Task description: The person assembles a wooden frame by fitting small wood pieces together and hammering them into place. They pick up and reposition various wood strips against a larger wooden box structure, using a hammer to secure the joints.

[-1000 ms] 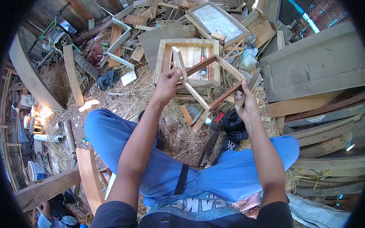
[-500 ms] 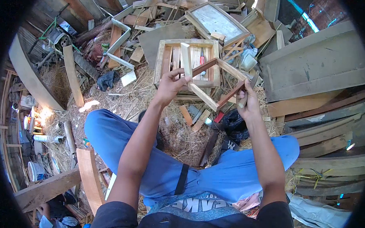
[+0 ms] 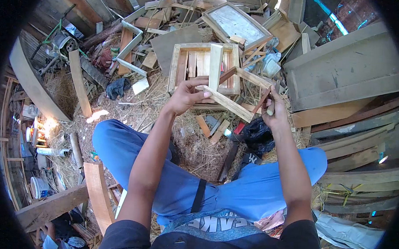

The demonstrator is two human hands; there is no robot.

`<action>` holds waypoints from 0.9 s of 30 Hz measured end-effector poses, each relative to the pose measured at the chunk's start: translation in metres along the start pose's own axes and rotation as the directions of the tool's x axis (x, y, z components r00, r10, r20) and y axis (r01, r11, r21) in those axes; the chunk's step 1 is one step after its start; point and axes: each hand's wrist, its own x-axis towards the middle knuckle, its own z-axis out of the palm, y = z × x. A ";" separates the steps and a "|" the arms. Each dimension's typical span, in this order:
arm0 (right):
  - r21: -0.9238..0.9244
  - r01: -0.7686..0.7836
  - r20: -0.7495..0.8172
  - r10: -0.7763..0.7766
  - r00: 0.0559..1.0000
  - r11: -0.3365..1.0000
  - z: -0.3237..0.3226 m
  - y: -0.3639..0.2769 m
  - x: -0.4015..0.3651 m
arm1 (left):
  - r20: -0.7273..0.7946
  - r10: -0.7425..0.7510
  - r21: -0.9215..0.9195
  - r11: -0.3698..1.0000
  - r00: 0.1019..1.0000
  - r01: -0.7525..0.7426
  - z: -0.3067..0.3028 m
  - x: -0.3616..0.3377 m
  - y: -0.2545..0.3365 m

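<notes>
A small frame of joined wooden strips hangs in the air between my hands, tilted. My left hand pinches its left corner, where a pale upright piece meets a long strip. My right hand is closed on the right corner, beside a reddish-brown strip, and a short stick-like piece also shows in its fingers. Below and beyond lies a slatted wooden box frame. A red tool in that box is mostly hidden behind the pale piece.
Wood scraps and a white-panelled frame lie at the back. A large grey panel leans on the right, above stacked boards. A black plastic bag rests on the straw. Part of another person shows at lower left.
The held frame has turned, so its pale piece now shows its broad face and stands further right. My right hand has shifted slightly right and down; my left hand has dropped a little.
</notes>
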 end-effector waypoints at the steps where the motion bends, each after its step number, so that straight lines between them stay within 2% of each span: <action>1: 0.000 0.000 0.000 0.000 1.000 1.000 0.001 0.000 -0.001 | -0.009 -0.038 -0.113 0.993 0.999 0.036 0.001 -0.001 0.002; 2: -0.003 0.001 -0.002 -0.001 1.000 1.000 0.001 0.000 -0.002 | -0.013 -0.076 -0.224 0.972 0.997 0.071 0.002 -0.002 0.004; 8: -0.006 -0.017 0.004 0.017 1.000 1.000 0.001 -0.001 -0.001 | -0.066 -0.131 -0.190 0.975 0.989 0.116 0.007 -0.003 0.007; 18: -0.002 0.002 -0.028 -0.002 1.000 1.000 0.000 0.001 -0.001 | -0.073 -0.117 -0.204 0.974 0.990 0.100 0.005 0.000 0.002; 21: 0.029 0.028 0.025 -0.029 0.999 0.999 0.004 0.001 -0.002 | -0.122 -0.048 -0.183 0.983 0.991 0.025 0.010 0.001 0.002; 23: -0.018 0.065 0.053 -0.064 0.997 0.998 0.007 0.004 -0.007 | -0.224 0.002 -0.051 0.999 0.975 -0.014 0.017 0.002 0.008; 24: -0.064 0.103 0.083 -0.098 0.992 0.993 0.009 0.005 -0.010 | -0.224 0.002 -0.051 0.999 0.975 -0.014 0.016 0.004 0.006; 26: -0.127 0.126 0.082 -0.116 0.990 0.984 0.013 0.005 -0.017 | -0.310 -0.013 0.105 0.993 0.951 0.048 0.014 0.009 0.001; 27: -0.190 0.147 0.081 -0.134 0.988 0.971 0.016 0.005 -0.020 | -0.311 -0.014 0.104 0.993 0.950 0.049 0.014 0.009 0.001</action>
